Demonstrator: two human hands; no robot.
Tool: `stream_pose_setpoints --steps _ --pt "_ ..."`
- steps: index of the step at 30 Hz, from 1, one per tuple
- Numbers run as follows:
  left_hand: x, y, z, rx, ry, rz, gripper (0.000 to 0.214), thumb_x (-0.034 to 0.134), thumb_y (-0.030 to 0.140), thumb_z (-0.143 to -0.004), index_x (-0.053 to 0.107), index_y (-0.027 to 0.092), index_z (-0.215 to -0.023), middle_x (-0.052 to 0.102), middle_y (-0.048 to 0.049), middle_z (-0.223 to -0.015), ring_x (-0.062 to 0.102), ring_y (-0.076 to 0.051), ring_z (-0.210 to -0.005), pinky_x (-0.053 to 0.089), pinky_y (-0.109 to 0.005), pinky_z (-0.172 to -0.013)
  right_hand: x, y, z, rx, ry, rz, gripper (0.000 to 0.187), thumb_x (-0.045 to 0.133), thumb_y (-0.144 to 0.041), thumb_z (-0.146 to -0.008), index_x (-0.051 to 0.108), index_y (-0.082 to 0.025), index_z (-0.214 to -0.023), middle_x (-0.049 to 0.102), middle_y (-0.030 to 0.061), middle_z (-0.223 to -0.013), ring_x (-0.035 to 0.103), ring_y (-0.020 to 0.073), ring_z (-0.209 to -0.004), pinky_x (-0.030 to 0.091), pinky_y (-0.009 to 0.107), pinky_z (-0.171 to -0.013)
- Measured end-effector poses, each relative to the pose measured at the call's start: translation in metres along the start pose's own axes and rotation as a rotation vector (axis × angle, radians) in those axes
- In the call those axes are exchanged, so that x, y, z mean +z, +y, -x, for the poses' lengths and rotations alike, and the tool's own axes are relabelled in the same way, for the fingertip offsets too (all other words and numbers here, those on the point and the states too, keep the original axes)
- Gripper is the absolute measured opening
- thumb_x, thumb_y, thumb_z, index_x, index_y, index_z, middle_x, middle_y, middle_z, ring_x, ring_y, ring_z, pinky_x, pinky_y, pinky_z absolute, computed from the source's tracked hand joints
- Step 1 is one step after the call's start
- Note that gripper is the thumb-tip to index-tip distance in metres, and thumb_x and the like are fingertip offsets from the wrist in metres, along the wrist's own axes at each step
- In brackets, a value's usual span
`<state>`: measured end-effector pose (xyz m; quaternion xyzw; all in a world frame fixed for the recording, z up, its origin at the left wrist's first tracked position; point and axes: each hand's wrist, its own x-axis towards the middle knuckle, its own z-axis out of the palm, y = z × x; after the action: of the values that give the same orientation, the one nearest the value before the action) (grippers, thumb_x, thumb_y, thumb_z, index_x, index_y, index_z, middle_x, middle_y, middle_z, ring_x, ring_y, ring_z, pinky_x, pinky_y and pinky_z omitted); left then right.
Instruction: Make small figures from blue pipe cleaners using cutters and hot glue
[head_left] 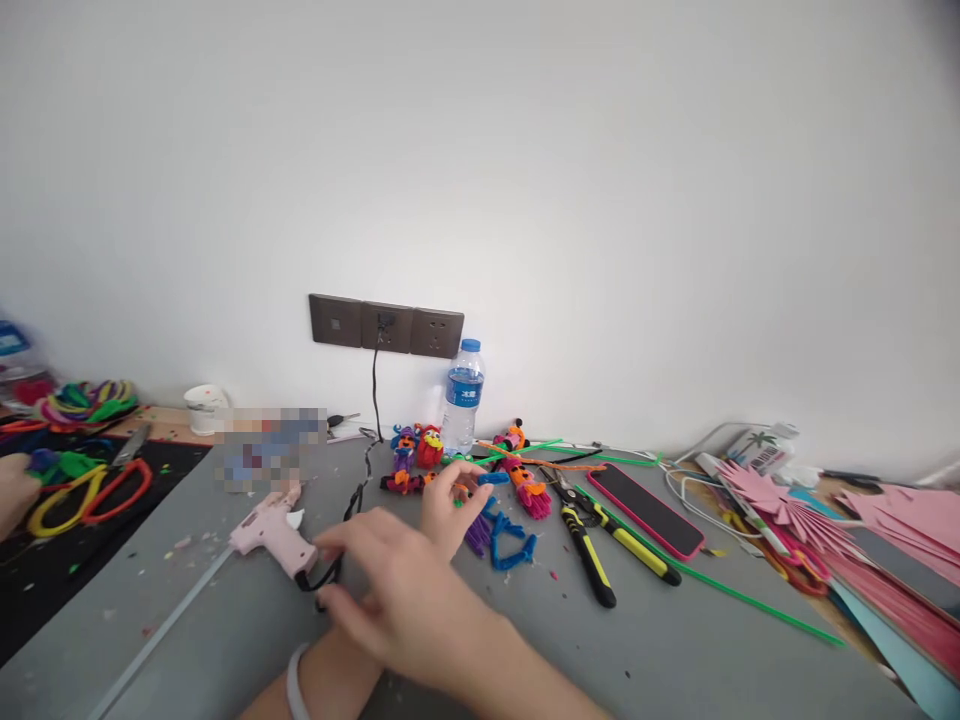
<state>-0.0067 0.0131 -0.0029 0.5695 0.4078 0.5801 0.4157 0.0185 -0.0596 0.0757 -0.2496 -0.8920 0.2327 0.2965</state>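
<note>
My left hand (450,508), with a white band on its wrist, pinches a small piece of blue pipe cleaner (493,479) between thumb and fingertips. Crossing over that forearm, my right hand (397,585) reaches left with thumb and fingers apart. Its fingertips are beside the handle of a pink glue gun (274,535), near the black cord; contact is unclear. A long pale glue stick (161,635) sticks out of the gun. Bent blue pipe cleaner (512,543) lies just right of my left hand. Around it are several colourful pipe-cleaner figures (529,487).
Yellow-black pliers (589,550), a phone (646,510) and green pipe cleaners (757,598) lie right. A water bottle (463,400) stands by the wall socket (386,326). Folded pink paper (787,510) is far right. Scissors (124,490) and another person's hand (15,492) are far left.
</note>
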Motion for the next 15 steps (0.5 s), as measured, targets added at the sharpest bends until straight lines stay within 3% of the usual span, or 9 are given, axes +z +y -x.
stream_pose_setpoints --steps 2,4,7,11,15 --pt "0.000 0.002 0.001 0.004 -0.023 -0.012 0.013 0.066 0.032 -0.080 0.064 0.021 -0.086 0.066 -0.0032 -0.080 0.063 -0.019 -0.077 0.050 -0.030 -0.068 0.033 -0.006 -0.022 0.023 -0.127 0.133 0.036 0.061 -0.029 -0.088 0.056 -0.013 -0.120 0.067 0.0143 -0.111 0.061 0.0275 -0.104 0.054 0.038 -0.083" --pt "0.000 0.004 0.001 -0.005 -0.034 -0.008 0.012 0.065 0.030 -0.079 0.064 0.020 -0.087 0.067 -0.0041 -0.082 0.063 -0.019 -0.079 0.050 -0.028 -0.067 0.065 -0.004 -0.044 0.141 -0.217 0.268 0.052 0.067 -0.033 -0.083 0.053 -0.006 -0.124 0.065 0.0209 -0.112 0.062 0.0318 -0.099 0.057 0.042 -0.074" --pt "-0.001 0.004 0.000 -0.008 -0.041 -0.003 0.010 0.065 0.028 -0.079 0.064 0.020 -0.086 0.068 -0.0048 -0.087 0.063 -0.019 -0.080 0.050 -0.028 -0.067 0.096 0.004 -0.069 0.313 -0.274 0.422 0.084 0.072 -0.026 -0.074 0.033 0.003 -0.143 0.061 0.0295 -0.116 0.065 0.0346 -0.095 0.059 0.043 -0.066" --pt "-0.003 0.002 -0.003 -0.003 -0.037 -0.018 0.010 0.065 0.027 -0.078 0.065 0.020 -0.086 0.068 -0.0047 -0.084 0.064 -0.020 -0.079 0.049 -0.029 -0.067 0.097 0.011 -0.078 0.308 -0.356 0.411 0.075 0.056 -0.014 -0.082 0.025 0.005 -0.147 0.065 0.0291 -0.112 0.071 0.0315 -0.084 0.060 0.039 -0.061" --pt "-0.006 0.003 -0.005 0.023 -0.020 -0.014 0.009 0.064 0.026 -0.080 0.066 0.021 -0.087 0.069 -0.0058 -0.083 0.064 -0.023 -0.078 0.050 -0.033 -0.067 0.075 0.015 -0.069 0.321 -0.232 0.133 0.067 0.049 -0.024 -0.089 0.026 0.002 -0.147 0.068 0.0265 -0.108 0.072 0.0330 -0.082 0.058 0.043 -0.066"
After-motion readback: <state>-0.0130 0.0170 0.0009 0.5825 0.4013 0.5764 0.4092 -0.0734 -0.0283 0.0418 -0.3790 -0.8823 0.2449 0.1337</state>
